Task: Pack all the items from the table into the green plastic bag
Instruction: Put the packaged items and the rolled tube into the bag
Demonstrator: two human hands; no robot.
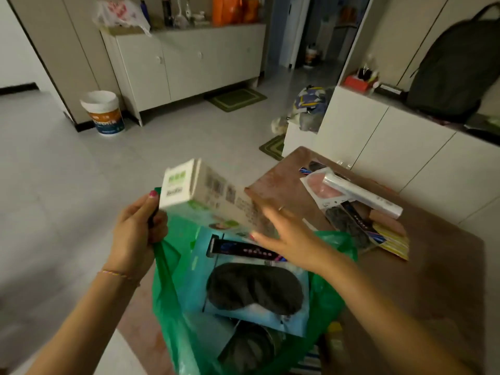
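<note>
**A:** so which way is the white box (208, 196) pointing right now?

**B:** long axis runs from the right hand (286, 236) up and away to the left, square end facing the left hand (135, 228). It's tilted over the mouth of the green plastic bag (173, 301). White card, green print, small text on the side (too blurry to read).

**A:** and the grip?

**B:** right hand's fingers are spread out straight against the box's near end, not curled round it. Left hand pinches the bag's handle, just below the box's far end. Below both hands, a packaged black eye mask (254, 288) sits in the bag. More packets (351, 207) lie on the brown table (433, 280), right of the right hand.
</note>
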